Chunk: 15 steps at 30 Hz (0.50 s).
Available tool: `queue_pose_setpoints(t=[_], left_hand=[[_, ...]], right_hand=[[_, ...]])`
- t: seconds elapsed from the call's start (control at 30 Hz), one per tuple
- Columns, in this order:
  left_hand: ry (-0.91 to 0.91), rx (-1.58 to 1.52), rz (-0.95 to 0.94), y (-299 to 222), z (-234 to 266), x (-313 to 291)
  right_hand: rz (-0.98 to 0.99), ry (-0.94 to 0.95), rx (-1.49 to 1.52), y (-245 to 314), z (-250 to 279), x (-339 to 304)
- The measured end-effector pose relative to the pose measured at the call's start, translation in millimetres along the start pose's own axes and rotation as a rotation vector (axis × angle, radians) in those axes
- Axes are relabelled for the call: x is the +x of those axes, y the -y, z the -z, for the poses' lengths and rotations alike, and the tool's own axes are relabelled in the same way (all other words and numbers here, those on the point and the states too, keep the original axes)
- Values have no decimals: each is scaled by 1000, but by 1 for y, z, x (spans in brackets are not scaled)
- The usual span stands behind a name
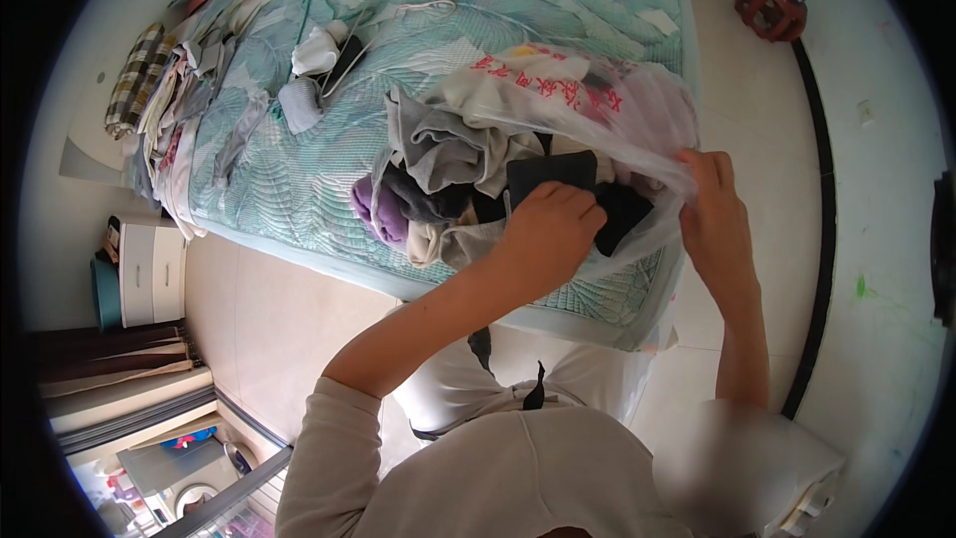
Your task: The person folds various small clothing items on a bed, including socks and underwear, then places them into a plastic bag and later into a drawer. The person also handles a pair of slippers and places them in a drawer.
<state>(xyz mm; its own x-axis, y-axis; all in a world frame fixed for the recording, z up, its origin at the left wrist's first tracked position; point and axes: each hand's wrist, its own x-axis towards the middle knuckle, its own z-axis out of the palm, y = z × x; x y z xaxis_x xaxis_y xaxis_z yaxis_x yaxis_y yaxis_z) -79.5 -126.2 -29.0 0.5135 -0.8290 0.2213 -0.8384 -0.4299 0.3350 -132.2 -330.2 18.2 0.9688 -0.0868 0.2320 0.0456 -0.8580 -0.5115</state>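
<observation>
A translucent plastic bag (652, 105) with red print lies on its side near the bed's front right corner, its mouth facing left and toward me. Clothes fill it and spill out: a grey garment (433, 139), a purple one (376, 211), and several black and beige pieces. My left hand (553, 234) is closed on a flat black piece of cloth (548, 173) at the mouth of the bag; its fingertips are partly hidden. With my right hand (715, 204) I pinch the bag's rim on the right and hold it raised.
The bed (329, 189) has a green leaf-patterned cover. Socks and small cloths (314, 65) lie farther back with a wire hanger. Piled clothes (179, 105) line the left edge. A white cabinet (149, 274) stands at left, a red-brown round object (772, 5) on the far right floor.
</observation>
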Motion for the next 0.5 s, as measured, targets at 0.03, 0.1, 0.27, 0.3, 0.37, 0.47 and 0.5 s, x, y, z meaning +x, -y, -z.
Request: queue_pose_setpoints(t=[0.03, 0.1, 0.27, 0.3, 0.37, 0.47, 0.5], left_hand=[[15, 44, 7, 1, 1, 3], [-45, 64, -53, -4, 4, 12], [41, 169, -149, 3, 0, 25], [121, 147, -130, 4, 6, 28], [86, 17, -118, 7, 11, 37], [-272, -82, -228, 11, 11, 64], [-391, 29, -322, 10, 2, 80]], right_hand=[[-1, 2, -4, 0, 7, 0], [-27, 28, 25, 7, 23, 1], [-24, -19, 142, 18, 45, 5], [-43, -47, 147, 17, 48, 8], [-2, -134, 102, 15, 48, 17], [1, -181, 109, 18, 52, 27], [-13, -180, 124, 19, 52, 29]])
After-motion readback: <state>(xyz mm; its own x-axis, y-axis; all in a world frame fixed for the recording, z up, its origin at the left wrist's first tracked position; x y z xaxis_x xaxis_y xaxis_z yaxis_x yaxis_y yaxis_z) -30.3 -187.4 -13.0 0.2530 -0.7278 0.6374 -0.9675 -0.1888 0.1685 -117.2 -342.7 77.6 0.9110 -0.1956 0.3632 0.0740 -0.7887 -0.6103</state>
